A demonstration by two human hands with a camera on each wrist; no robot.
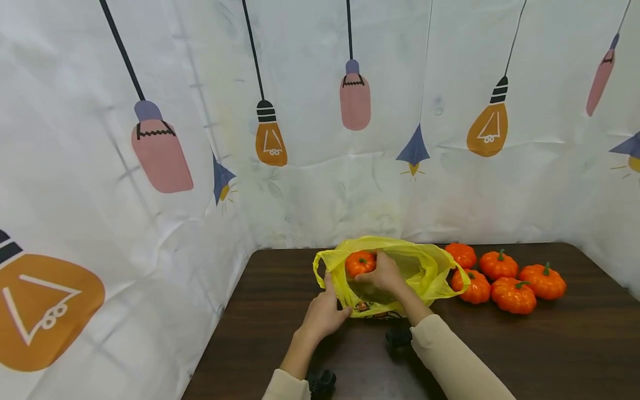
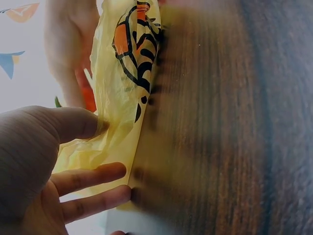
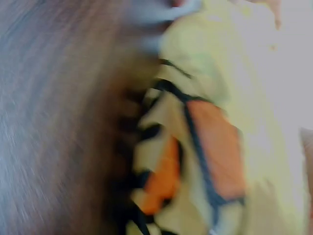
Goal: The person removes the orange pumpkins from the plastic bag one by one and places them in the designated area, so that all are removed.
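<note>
A yellow plastic bag (image 1: 380,243) lies on the table, its mouth spread toward me. My left hand (image 1: 322,315) grips its left edge, index finger up by the handle loop and thumb lower down. In the left wrist view, the thumb (image 2: 80,123) presses on the thin plastic while two fingers extend below it. My right hand (image 1: 387,273) reaches inside the bag and holds a small orange pumpkin (image 1: 360,263) there, thumb below it and fingers at its right side. Blurred in the right wrist view is the bag's black-and-orange print (image 3: 215,147).
Several more orange pumpkins (image 1: 513,295) with green stems cluster right of the bag, the nearest ones touching its right handle. The dark wooden table (image 1: 590,344) ends at a white printed curtain (image 1: 320,205) behind and to the left. Black wrist cameras (image 1: 398,336) hang below both wrists.
</note>
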